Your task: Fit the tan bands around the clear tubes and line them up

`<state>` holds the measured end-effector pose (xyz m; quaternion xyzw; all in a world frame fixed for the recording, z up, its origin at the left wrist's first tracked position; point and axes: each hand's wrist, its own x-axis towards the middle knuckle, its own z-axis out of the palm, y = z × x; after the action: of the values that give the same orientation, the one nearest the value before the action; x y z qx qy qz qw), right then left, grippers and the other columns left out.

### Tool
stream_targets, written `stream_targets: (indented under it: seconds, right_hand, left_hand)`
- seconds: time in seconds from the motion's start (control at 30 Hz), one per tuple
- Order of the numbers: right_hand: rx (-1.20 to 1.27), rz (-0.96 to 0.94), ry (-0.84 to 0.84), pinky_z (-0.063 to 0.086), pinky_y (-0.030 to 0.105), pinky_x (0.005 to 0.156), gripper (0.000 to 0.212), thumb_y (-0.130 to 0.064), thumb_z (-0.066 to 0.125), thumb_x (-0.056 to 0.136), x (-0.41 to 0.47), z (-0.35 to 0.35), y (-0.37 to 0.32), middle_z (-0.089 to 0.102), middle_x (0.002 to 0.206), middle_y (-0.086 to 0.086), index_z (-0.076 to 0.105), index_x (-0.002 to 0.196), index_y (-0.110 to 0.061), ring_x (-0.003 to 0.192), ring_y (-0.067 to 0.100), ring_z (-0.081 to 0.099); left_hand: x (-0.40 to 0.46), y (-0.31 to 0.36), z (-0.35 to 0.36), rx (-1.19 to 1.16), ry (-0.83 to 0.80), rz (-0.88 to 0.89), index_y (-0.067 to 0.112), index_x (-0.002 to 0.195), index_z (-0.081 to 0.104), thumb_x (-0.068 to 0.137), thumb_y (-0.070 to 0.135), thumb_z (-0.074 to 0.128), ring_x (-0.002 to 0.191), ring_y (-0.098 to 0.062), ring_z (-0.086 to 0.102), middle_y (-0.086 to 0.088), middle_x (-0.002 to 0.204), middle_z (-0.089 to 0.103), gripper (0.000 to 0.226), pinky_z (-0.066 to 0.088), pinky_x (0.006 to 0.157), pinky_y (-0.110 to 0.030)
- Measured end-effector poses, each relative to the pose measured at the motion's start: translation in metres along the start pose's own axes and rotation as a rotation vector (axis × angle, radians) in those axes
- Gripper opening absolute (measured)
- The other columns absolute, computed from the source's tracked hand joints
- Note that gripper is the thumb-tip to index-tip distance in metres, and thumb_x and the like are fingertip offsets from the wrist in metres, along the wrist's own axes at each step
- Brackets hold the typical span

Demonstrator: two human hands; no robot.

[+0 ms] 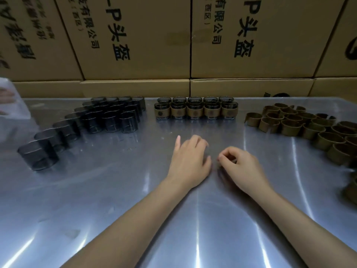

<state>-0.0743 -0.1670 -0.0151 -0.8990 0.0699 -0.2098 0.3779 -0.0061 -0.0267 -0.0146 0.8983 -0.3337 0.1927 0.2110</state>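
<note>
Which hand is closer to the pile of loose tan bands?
Right. The right hand lies nearer the loose tan bands; the left hand lies farther, toward the middle.

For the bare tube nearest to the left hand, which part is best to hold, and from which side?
Probably the side wall of the bare tube, thumb and fingers on opposite sides, coming from the right front with the left hand. It stands upright at the block's corner, so only those sides are free.
</note>
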Motion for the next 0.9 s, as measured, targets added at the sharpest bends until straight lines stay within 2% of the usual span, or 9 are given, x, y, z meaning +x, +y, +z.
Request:
stream_targets:
  seconds: [0.07,0.13,0.2,0.27,0.37,0.53,0.7,0.8,0.9]
  right_hand:
    - [-0.013,0.018,-0.004,0.042,0.029,0.068,0.014,-0.025,0.057,0.092,0.0,0.0,0.0,0.065,0.081,-0.008,0.064,0.081,-0.025,0.086,0.013,0.057]
    - [-0.035,0.034,-0.006,0.043,0.032,0.071,0.014,-0.025,0.056,0.093,-0.001,-0.001,-0.002,0.066,0.081,-0.007,0.065,0.082,-0.024,0.089,0.016,0.057]
    - [-0.053,0.05,-0.014,0.045,0.033,0.075,0.014,-0.025,0.056,0.093,-0.001,-0.001,-0.004,0.066,0.083,-0.007,0.065,0.083,-0.024,0.091,0.018,0.057]
    - [-0.063,0.059,-0.024,0.045,0.033,0.076,0.014,-0.026,0.055,0.094,-0.001,-0.002,-0.005,0.066,0.084,-0.007,0.065,0.083,-0.025,0.092,0.017,0.057]
    - [-0.07,0.058,-0.027,0.047,0.033,0.075,0.014,-0.026,0.055,0.094,-0.002,-0.003,-0.005,0.065,0.085,-0.008,0.066,0.085,-0.025,0.089,0.016,0.058]
    - [-0.046,0.047,-0.033,0.043,0.03,0.072,0.015,-0.024,0.055,0.095,-0.001,-0.003,-0.005,0.064,0.084,-0.009,0.066,0.084,-0.023,0.085,0.013,0.058]
    - [-0.048,0.043,-0.031,0.039,0.023,0.062,0.016,-0.023,0.056,0.095,0.001,-0.003,-0.004,0.063,0.08,-0.012,0.066,0.082,-0.024,0.079,0.004,0.056]
    - [-0.039,0.046,-0.019,0.037,0.021,0.059,0.017,-0.024,0.056,0.094,0.001,-0.003,-0.003,0.063,0.078,-0.013,0.066,0.08,-0.024,0.076,0.002,0.056]
    - [-0.045,0.045,-0.023,0.037,0.021,0.058,0.017,-0.024,0.056,0.094,0.001,-0.002,-0.003,0.063,0.077,-0.012,0.066,0.08,-0.024,0.075,0.003,0.056]
  left_hand:
    - [-0.025,-0.015,-0.02,0.027,0.002,-0.025,0.02,0.116,0.055,0.092,0.031,0.052,0.112,-0.019,0.051,0.002,0.121,0.05,0.027,0.014,0.115,-0.042]
    - [-0.04,-0.037,-0.043,0.111,0.007,-0.059,0.016,0.117,0.056,0.09,0.03,0.054,0.11,-0.026,0.051,-0.004,0.123,0.051,0.03,0.031,0.106,-0.041]
    - [-0.049,-0.067,-0.065,0.25,0.054,-0.173,0.011,0.12,0.056,0.088,0.029,0.057,0.112,-0.031,0.05,-0.01,0.127,0.051,0.037,0.036,0.101,-0.043]
    - [-0.054,-0.101,-0.084,0.378,0.142,-0.395,0.007,0.124,0.054,0.086,0.029,0.061,0.123,-0.035,0.043,-0.016,0.134,0.047,0.045,0.029,0.108,-0.05]
    - [-0.064,-0.138,-0.099,0.386,0.266,-0.734,0.001,0.128,0.049,0.08,0.024,0.069,0.14,-0.039,0.019,-0.022,0.147,0.031,0.057,0.006,0.115,-0.057]
    - [-0.073,-0.172,-0.105,0.383,0.301,-0.983,0.0,0.132,0.039,0.079,0.026,0.071,0.146,-0.041,0.003,-0.027,0.154,0.017,0.068,-0.005,0.115,-0.058]
    - [-0.069,-0.178,-0.105,0.366,0.314,-1.036,-0.001,0.125,0.04,0.081,0.02,0.068,0.141,-0.04,0.014,-0.028,0.142,0.03,0.056,-0.002,0.11,-0.069]
    - [-0.068,-0.174,-0.107,0.413,0.365,-0.952,-0.004,0.121,0.045,0.085,0.009,0.063,0.129,-0.043,0.03,-0.03,0.129,0.041,0.042,0.001,0.111,-0.069]
    - [-0.062,-0.165,-0.107,0.428,0.361,-0.828,-0.002,0.12,0.051,0.09,0.018,0.061,0.119,-0.045,0.044,-0.028,0.118,0.055,0.038,0.015,0.11,-0.065]
